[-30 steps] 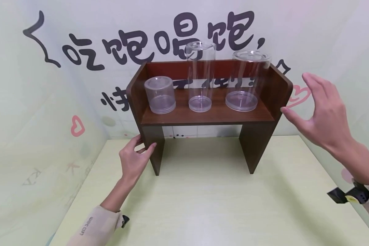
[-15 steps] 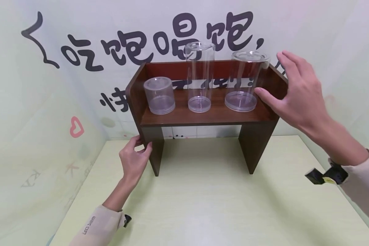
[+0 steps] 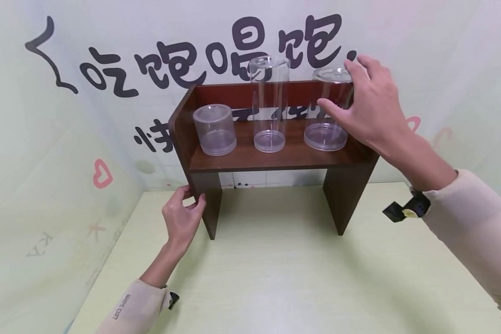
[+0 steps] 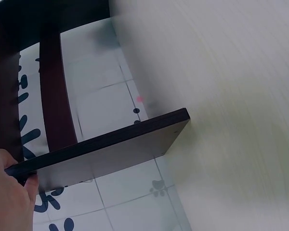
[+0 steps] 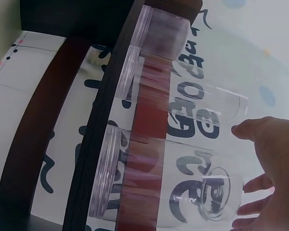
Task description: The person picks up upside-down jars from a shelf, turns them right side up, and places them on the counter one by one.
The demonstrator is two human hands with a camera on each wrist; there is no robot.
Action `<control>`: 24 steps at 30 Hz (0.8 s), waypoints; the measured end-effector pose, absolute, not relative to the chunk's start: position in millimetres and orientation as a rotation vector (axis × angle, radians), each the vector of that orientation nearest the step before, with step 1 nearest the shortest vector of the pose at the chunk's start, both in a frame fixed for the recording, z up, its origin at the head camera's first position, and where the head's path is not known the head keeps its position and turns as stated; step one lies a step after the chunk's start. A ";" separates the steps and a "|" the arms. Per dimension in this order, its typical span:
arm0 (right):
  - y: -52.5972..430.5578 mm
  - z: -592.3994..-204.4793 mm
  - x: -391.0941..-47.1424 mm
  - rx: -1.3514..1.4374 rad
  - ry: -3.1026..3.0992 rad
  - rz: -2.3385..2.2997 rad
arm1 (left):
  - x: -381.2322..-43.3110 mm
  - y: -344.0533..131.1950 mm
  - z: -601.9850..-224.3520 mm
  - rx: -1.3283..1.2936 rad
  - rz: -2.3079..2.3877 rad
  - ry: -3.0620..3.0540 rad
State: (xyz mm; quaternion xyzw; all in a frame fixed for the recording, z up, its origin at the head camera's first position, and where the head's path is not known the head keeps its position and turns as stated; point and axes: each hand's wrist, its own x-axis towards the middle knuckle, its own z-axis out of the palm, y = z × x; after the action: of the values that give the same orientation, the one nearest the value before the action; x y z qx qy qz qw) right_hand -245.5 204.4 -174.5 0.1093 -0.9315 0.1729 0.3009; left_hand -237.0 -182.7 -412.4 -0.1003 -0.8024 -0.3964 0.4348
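A dark brown wooden desk shelf point(image 3: 284, 160) stands on the table with three clear jars on its board, their bases ringed like lids. On the left is a short jar point(image 3: 214, 132), in the middle a tall narrow jar point(image 3: 269, 113), and to the right a wide tall jar point(image 3: 325, 132). My left hand point(image 3: 183, 220) grips the front edge of the shelf's left side panel point(image 4: 111, 149), thumb inside and fingers outside. My right hand point(image 3: 371, 109), fingers spread and thumb apart, is at the wide jar; in the right wrist view its fingers point(image 5: 255, 207) are close beside the jar's top end, contact unclear.
The pale table point(image 3: 271, 278) extends in front of the shelf and beneath it. Behind stands a light wall covering point(image 3: 121, 41) with large dark lettering. The shelf's right side panel point(image 3: 344, 204) is partly covered by my right hand higher up.
My right hand has moved left from outside the shelf's right side to the wide jar. My left hand keeps its grip on the panel, and the jars stand where they were.
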 end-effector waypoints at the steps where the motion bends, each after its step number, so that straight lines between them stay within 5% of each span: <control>1: 202.7 -174.1 -248.4 0.273 -2.485 0.460 | -237.1 -182.8 -412.2 -0.251 -0.985 -1.997; 24: 199.6 -180.6 -271.2 0.292 -2.448 0.477 | -237.5 -182.4 -412.5 -0.233 -0.982 -1.996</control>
State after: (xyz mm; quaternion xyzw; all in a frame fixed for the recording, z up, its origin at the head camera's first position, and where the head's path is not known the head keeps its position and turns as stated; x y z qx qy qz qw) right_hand -271.2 199.6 -180.6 0.1105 -0.9268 0.1806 0.3103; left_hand -237.5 -182.4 -412.5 -0.0936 -0.8027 -0.3950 0.4370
